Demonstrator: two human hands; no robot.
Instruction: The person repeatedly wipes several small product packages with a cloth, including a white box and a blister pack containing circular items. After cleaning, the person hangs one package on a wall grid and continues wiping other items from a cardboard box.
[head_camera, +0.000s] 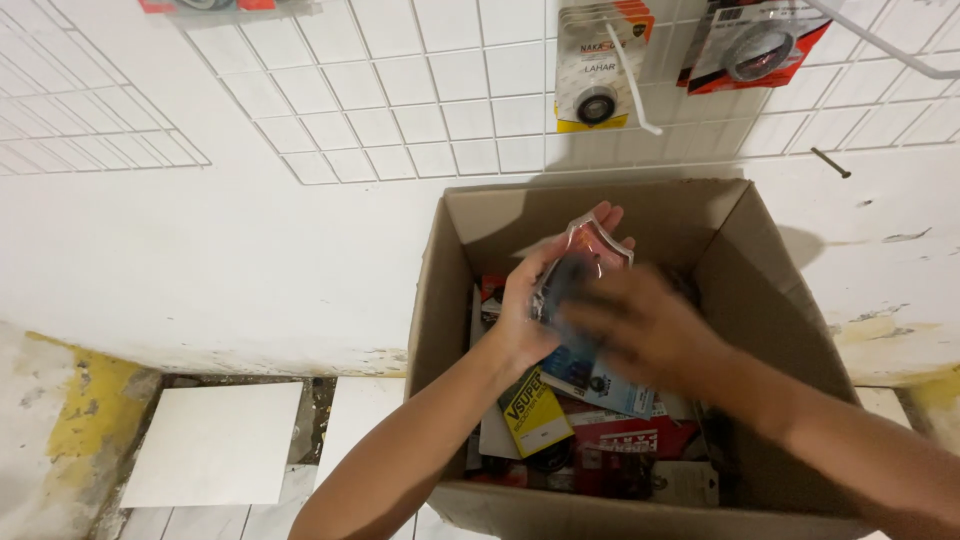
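A view from above onto an open cardboard box (455, 290) that stands on the floor against a white wall. Every place here is told from that box.

Left of the box, flat on the floor, lies a white tile (215, 443). Beyond it a patch of yellow paint marks the foot of the wall.

The left forearm comes up from the lower edge and crosses the near left corner of the box. The left hand (535, 300) sits over the middle of the box, thumb side up, fingers stretched toward the back wall of the box. It is closed around a clear plastic blister pack (590, 255) — the pack stands upright against the palm, its top edge showing above the fingertips.

Just right of the pack, the right hand (645, 325) reaches in from the box's right side, palm down. It is blurred by motion, so I cannot tell whether its fingers grip the pack or only overlap it. The right forearm runs out over the near right corner of the box.

Under both hands the box is filled with packaged goods (600, 430) — yellow, blue and red cards lying in a loose heap.

Above the box, a white wire grid (400, 110) hangs on the wall. Up and to the right, carded packs (598, 70) hang from its hooks.
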